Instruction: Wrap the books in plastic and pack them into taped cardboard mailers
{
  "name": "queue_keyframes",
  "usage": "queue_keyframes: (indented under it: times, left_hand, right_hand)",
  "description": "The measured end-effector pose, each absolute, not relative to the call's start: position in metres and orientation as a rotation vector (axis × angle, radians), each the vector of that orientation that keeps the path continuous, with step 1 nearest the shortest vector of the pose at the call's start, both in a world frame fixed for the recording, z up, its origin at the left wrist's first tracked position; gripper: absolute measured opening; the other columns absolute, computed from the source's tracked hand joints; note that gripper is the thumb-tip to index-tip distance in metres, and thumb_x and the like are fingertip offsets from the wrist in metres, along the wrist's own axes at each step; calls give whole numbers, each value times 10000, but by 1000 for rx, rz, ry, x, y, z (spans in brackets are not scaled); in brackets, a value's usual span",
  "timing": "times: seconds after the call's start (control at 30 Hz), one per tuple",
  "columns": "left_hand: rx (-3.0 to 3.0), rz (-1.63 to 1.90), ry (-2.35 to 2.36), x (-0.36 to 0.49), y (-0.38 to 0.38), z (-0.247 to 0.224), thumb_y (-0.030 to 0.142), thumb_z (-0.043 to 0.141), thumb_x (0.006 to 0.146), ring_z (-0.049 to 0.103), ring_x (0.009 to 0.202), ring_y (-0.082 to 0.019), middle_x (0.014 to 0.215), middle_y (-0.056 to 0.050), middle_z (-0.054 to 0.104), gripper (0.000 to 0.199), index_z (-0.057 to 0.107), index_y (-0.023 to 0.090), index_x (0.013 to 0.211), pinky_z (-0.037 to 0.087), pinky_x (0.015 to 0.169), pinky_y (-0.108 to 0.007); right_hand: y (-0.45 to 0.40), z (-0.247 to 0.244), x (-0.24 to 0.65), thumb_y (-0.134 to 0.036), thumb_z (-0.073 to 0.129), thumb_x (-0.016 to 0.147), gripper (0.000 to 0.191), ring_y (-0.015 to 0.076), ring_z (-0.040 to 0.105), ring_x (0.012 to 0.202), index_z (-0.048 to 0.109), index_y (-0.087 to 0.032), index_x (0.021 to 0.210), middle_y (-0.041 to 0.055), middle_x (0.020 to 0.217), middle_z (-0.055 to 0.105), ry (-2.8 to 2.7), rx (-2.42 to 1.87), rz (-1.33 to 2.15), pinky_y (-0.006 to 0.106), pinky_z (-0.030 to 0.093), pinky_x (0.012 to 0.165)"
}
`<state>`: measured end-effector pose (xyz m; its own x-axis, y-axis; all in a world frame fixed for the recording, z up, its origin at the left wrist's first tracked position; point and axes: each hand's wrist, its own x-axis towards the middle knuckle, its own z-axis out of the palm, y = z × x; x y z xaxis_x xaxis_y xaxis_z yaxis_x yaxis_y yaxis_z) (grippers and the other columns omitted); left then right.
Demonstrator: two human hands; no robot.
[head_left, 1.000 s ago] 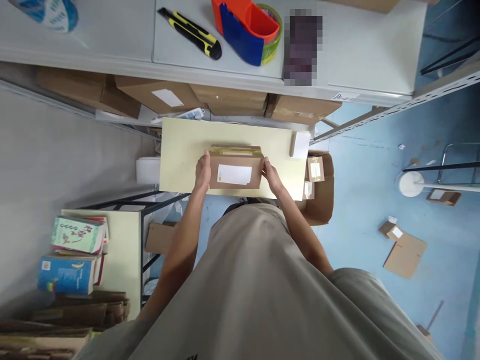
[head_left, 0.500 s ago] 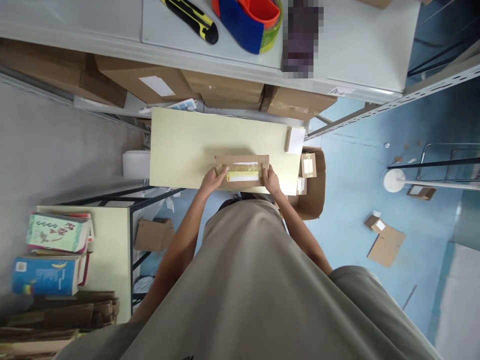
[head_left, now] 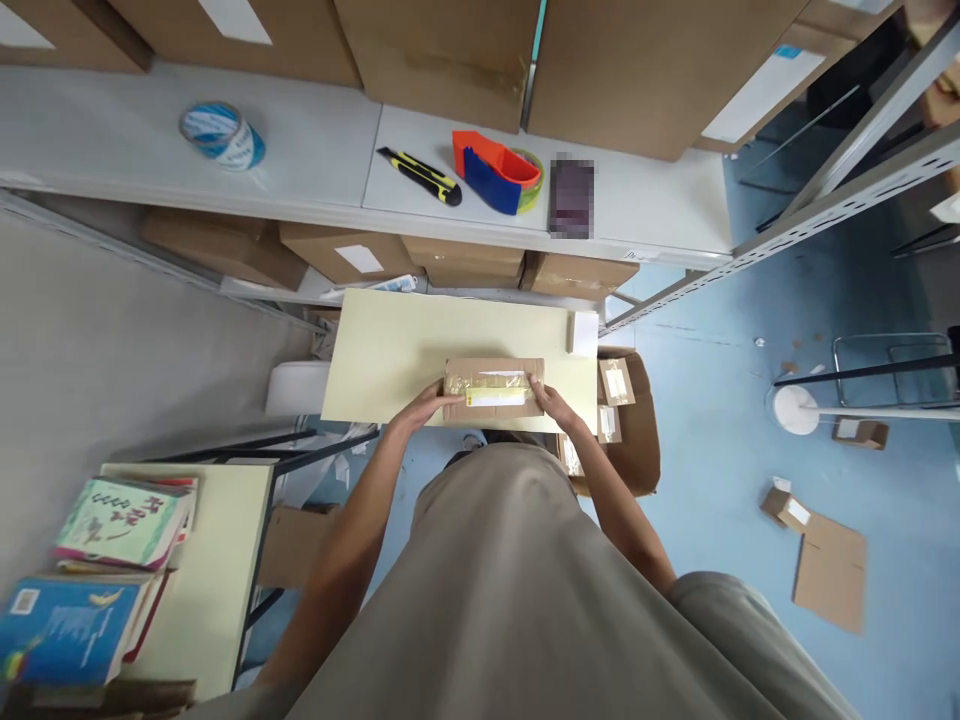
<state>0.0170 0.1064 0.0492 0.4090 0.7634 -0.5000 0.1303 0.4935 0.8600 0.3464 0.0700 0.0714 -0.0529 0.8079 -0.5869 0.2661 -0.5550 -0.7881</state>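
A small brown cardboard box [head_left: 491, 372] with a white label and shiny tape across its top is between my two hands, over the pale yellow table [head_left: 382, 345]. My left hand [head_left: 426, 405] grips its left end, thumb on the top face. At the right end, my right hand [head_left: 551, 397] has its thumb on top and the fingers mostly hidden behind the cardboard. Whether the box rests on the table or is slightly lifted, I cannot tell. A stack of white labels [head_left: 583, 333] lies at the table's back right corner.
On the shelf ahead lie a utility knife [head_left: 421, 177], a red and blue tape dispenser [head_left: 495, 175] and a tape roll [head_left: 223, 135]. A large open carton [head_left: 643, 430] with small boxes stands right of the table. Books [head_left: 75, 625] are stacked on the left table.
My view has tilted up, showing more of the shelf. Both hands still hold the box; my left fingers now lie flatter along its near left corner.
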Motion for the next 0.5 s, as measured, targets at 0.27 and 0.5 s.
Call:
queue_keyframes:
  times: [0.27, 0.5]
  left_hand:
    - [1361, 614, 1498, 18, 128, 31, 210, 861, 641, 740, 1144, -317, 1289, -157, 742, 863, 643, 164, 1474, 608, 1019, -459]
    - [1194, 570, 1534, 40, 96, 2, 172, 827, 745, 621, 1423, -362, 1561, -205, 614, 929, 504, 215, 1616, 556, 1128, -514]
  right_hand:
    - [94, 67, 354, -548, 884, 738, 935, 361, 638, 1366, 579, -192, 1547, 139, 1477, 699, -1462, -1551, 1431, 515, 503, 1192]
    - [81, 28, 333, -334, 837, 761, 858, 386, 711, 1261, 550, -186, 1556, 164, 1358, 763, -1362, -1963, 1252, 554, 576, 1083]
